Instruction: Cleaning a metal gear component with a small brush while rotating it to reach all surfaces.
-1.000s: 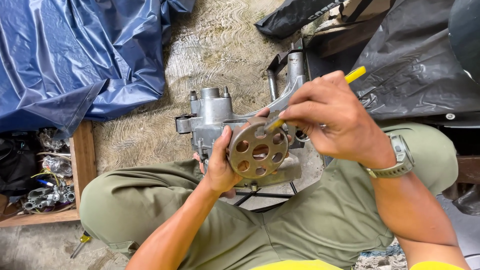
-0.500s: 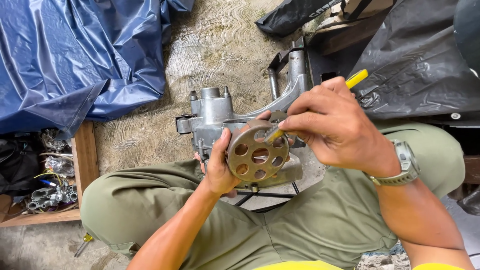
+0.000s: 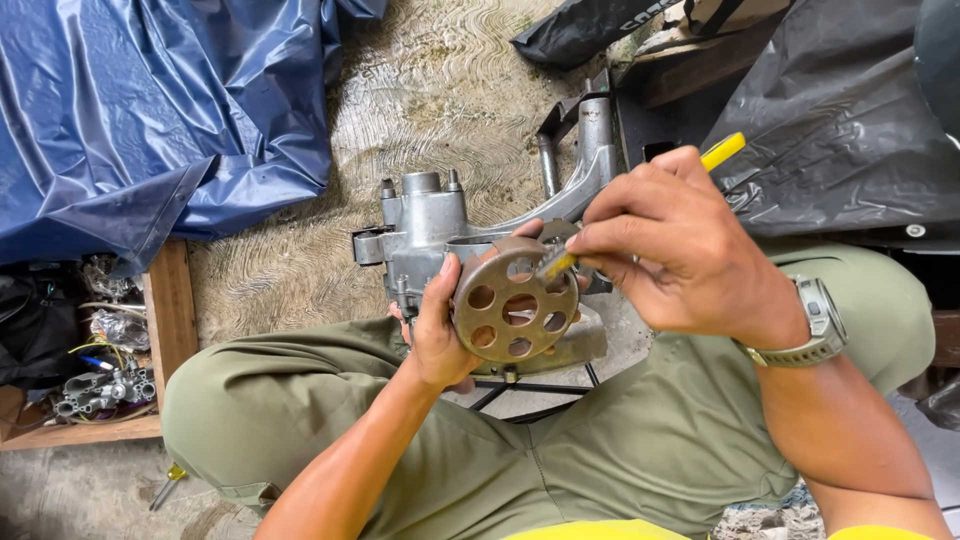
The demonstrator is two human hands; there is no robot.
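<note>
My left hand point(image 3: 438, 330) grips a round, rusty-brown metal disc point(image 3: 515, 305) with several holes, held upright in front of me. My right hand point(image 3: 680, 255), with a wristwatch point(image 3: 815, 325) on it, pinches a thin yellow-handled tool point(image 3: 722, 152); the tool's tip rests on the disc's upper right edge. Just behind the disc sits a grey cast-metal engine casing point(image 3: 425, 220) on a small stand between my crossed legs in olive trousers.
A blue tarpaulin point(image 3: 150, 110) covers the upper left. Black plastic sheeting point(image 3: 850, 130) lies at the upper right. A wooden tray point(image 3: 165, 310) at the left holds loose metal parts and wires. A small yellow-handled screwdriver point(image 3: 168, 482) lies on the concrete by my left knee.
My right hand has shifted slightly left and down, bringing the tool tip along the disc's upper edge. The left hand keeps the disc nearly still.
</note>
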